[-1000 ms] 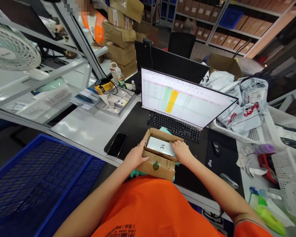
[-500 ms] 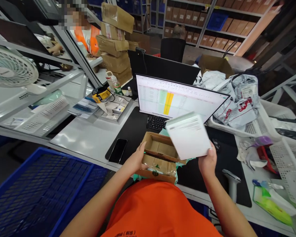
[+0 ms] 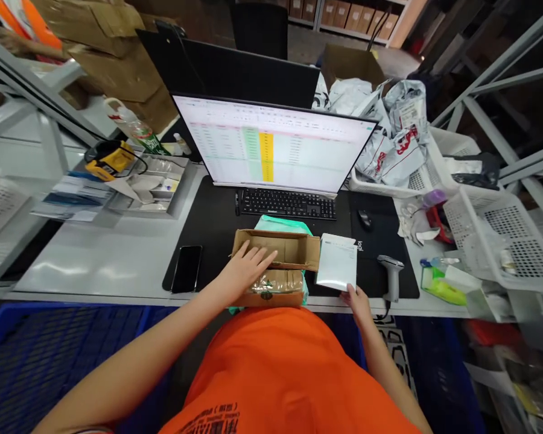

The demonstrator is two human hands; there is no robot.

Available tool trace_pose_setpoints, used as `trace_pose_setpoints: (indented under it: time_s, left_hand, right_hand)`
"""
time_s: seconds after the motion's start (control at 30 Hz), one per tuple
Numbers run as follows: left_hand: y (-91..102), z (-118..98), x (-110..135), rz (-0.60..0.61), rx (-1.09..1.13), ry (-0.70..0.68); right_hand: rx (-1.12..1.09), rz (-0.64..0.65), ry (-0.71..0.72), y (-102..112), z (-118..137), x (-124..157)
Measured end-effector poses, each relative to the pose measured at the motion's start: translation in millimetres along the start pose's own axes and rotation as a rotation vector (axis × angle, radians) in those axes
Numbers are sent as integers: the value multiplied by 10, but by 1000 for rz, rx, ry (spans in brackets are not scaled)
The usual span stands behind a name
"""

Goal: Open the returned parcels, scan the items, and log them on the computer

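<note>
An open cardboard box lies on the desk mat in front of me, its inside bare brown card. Its taped flap faces my body, and green plastic wrapping shows behind it. My left hand rests over the left part of the box with its fingers spread, holding nothing. In my right hand a flat white box is pinched at its lower right corner. That white box lies on or just above the mat, close against the cardboard box's right end.
A monitor and keyboard stand behind. Left lies a phone; right are a mouse and a barcode scanner. Baskets and silver bags fill the right side. A blue crate sits below left.
My right hand has lowered the white box from above the cardboard box to its right side. My left hand has moved from the box's edge to over its opening. The view has shifted.
</note>
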State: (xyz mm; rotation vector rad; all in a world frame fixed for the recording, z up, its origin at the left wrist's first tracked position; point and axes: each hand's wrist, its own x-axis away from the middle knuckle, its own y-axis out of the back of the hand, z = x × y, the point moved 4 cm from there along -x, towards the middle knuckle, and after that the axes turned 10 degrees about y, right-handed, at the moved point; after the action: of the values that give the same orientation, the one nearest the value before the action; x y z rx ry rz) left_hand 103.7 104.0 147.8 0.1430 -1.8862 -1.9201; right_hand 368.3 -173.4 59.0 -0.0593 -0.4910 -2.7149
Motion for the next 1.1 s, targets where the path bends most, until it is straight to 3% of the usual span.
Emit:
trace_pose_setpoints:
  time_s: [0.13, 0.23, 0.3, 0.37, 0.43, 0.5, 0.57, 0.67, 0.77, 0.83, 0.97, 1.03, 1.1]
  left_hand:
    - [-47, 54, 20, 116, 106, 1]
    - [-55, 123, 50, 114, 198, 84]
    - [-34, 137, 56, 92, 242, 137]
    - [-2, 123, 51, 80, 277, 173]
    - [23, 101, 46, 80, 305, 207]
    - [29, 83, 54, 74, 322, 237]
    - [16, 78, 82, 51, 307, 270]
    - [-17, 67, 139, -9, 245, 260]
    - [-36, -15, 182, -79, 182, 33]
    - [-52, -56, 197, -92, 137, -78]
    - [-34, -43, 189, -95, 107, 8]
    - [9, -63, 202, -95, 125, 33]
    - [55, -99, 224, -66, 125, 60]
  right_hand:
    - [242, -9, 14, 104, 210, -19]
    - [377, 32, 324, 67, 757, 34]
    - [283, 282, 600, -183, 1199, 186]
    - [188, 722, 806, -598, 1545, 437]
    - [252, 1100, 897, -1025, 1702, 679]
    - [456, 1283, 895, -1357, 1703, 814]
    - [678, 1337, 830, -1533, 1635, 869]
    - [895, 1377, 737, -1548, 1538, 950]
    - [1060, 1467, 802, -1502, 1465, 1096]
    - [1164, 1498, 947, -1518, 1433, 1178]
    - [1222, 1371, 1288, -1585, 1475, 1207]
    - [1238, 1284, 1331, -1569, 1513, 1176]
    - [1298, 1180, 1272, -1516, 1536, 1123]
